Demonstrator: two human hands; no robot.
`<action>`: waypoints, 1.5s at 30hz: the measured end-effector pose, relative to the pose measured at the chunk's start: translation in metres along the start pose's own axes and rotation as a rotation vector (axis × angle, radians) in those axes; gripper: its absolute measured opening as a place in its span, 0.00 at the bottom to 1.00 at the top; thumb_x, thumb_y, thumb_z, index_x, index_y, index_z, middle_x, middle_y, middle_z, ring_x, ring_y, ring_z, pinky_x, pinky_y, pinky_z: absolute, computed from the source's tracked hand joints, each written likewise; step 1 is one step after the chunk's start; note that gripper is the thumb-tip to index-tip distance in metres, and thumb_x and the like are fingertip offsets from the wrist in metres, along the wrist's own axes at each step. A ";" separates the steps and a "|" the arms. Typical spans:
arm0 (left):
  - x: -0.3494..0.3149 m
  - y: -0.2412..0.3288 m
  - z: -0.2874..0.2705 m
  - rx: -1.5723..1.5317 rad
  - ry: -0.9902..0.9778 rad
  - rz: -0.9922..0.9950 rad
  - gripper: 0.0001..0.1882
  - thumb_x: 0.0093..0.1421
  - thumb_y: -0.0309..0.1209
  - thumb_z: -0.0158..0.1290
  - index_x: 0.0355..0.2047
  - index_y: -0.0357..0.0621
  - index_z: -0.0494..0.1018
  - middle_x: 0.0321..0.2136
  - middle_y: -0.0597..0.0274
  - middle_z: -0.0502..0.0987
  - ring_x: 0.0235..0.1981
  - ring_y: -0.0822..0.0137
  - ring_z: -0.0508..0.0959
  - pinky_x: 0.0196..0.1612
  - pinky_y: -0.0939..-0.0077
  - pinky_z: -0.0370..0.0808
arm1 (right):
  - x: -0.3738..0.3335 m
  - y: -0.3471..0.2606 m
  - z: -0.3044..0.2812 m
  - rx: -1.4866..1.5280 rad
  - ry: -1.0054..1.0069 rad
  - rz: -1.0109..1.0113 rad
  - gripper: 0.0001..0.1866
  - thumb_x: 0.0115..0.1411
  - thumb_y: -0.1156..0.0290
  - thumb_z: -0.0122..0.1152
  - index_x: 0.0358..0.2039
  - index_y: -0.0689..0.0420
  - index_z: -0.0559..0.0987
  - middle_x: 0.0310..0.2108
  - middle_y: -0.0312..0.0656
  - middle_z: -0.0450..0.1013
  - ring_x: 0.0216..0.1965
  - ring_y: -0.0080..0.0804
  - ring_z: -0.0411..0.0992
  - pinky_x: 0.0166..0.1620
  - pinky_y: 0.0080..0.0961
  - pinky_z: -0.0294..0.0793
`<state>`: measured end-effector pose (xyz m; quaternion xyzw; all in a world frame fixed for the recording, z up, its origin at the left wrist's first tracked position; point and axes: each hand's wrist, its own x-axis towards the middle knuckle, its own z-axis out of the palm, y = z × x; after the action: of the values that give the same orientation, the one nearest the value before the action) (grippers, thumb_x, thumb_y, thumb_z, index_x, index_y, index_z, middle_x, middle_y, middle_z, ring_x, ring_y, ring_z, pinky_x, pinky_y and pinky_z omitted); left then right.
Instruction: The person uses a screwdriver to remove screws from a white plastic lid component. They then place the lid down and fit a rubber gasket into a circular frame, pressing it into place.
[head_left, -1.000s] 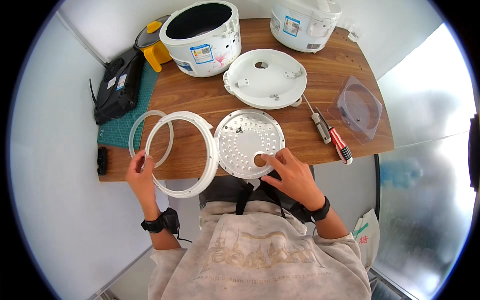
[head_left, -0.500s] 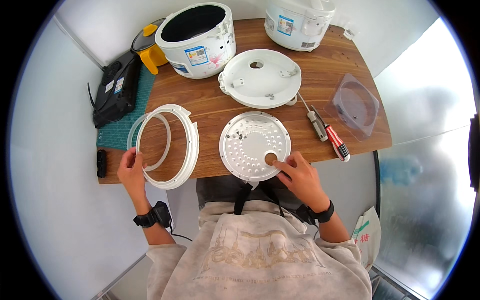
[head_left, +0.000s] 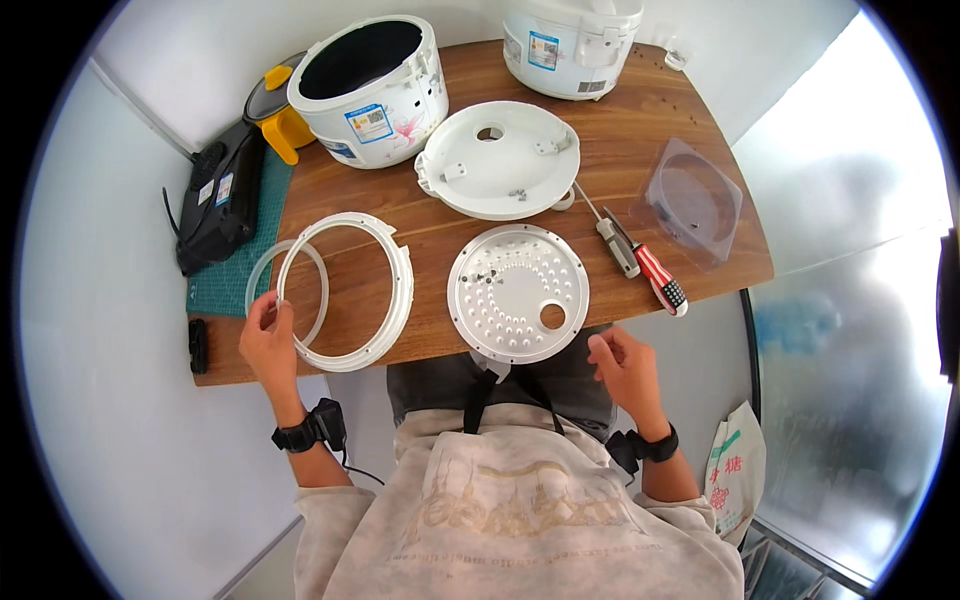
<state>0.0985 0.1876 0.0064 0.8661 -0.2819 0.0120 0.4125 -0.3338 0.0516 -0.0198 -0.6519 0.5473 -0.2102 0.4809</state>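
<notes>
My left hand (head_left: pixel 267 335) pinches the left rim of a white plastic ring frame (head_left: pixel 398 300), tilted partly over a thinner translucent ring (head_left: pixel 322 300). To its right, a round metal inner lid plate (head_left: pixel 520 290) with raised dots and one round hole lies at the table's front edge. Several small dark screws (head_left: pixel 482 278) rest on that plate. My right hand (head_left: pixel 625 370) is just off the plate's lower right edge, touching nothing, its fingers curled in with nothing visible in them. Behind the plate lies a white rice cooker lid shell (head_left: pixel 490 180) with small parts (head_left: pixel 517 195) inside.
An open rice cooker body (head_left: pixel 375 120) and a second rice cooker (head_left: pixel 570 60) stand at the back. Two screwdrivers, one grey-handled (head_left: pixel 617 247) and one flag-patterned (head_left: pixel 660 280), lie by a clear plastic tray (head_left: pixel 695 205). A black device (head_left: pixel 225 205) sits on a green mat (head_left: pixel 230 292).
My right hand has let go of the metal plate and drawn back to the right and nearer. The plate and the white ring frame sit slightly farther right. The view has shifted a little.
</notes>
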 end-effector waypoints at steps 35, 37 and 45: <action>-0.017 0.011 0.025 0.045 -0.055 0.070 0.12 0.59 0.29 0.60 0.44 0.41 0.81 0.34 0.55 0.84 0.36 0.63 0.83 0.43 0.71 0.78 | 0.010 0.024 -0.002 0.707 -0.333 0.277 0.15 0.71 0.61 0.55 0.35 0.60 0.78 0.27 0.36 0.77 0.23 0.18 0.72 0.30 0.15 0.72; -0.019 0.011 0.029 0.047 -0.060 0.108 0.12 0.59 0.29 0.60 0.43 0.41 0.81 0.35 0.55 0.84 0.36 0.63 0.83 0.42 0.71 0.78 | 0.008 0.022 -0.005 0.707 -0.320 0.270 0.14 0.72 0.61 0.54 0.34 0.58 0.77 0.26 0.35 0.77 0.22 0.18 0.71 0.27 0.15 0.71; -0.039 0.031 0.048 0.087 -0.077 0.237 0.12 0.57 0.29 0.60 0.42 0.41 0.80 0.36 0.53 0.83 0.35 0.56 0.82 0.41 0.68 0.78 | -0.001 0.018 -0.020 0.670 -0.292 0.259 0.14 0.72 0.61 0.54 0.34 0.58 0.78 0.25 0.35 0.77 0.22 0.17 0.71 0.27 0.14 0.70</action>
<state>0.0403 0.1559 -0.0133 0.8437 -0.3972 0.0398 0.3590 -0.3588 0.0453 -0.0258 -0.4072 0.4520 -0.2201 0.7625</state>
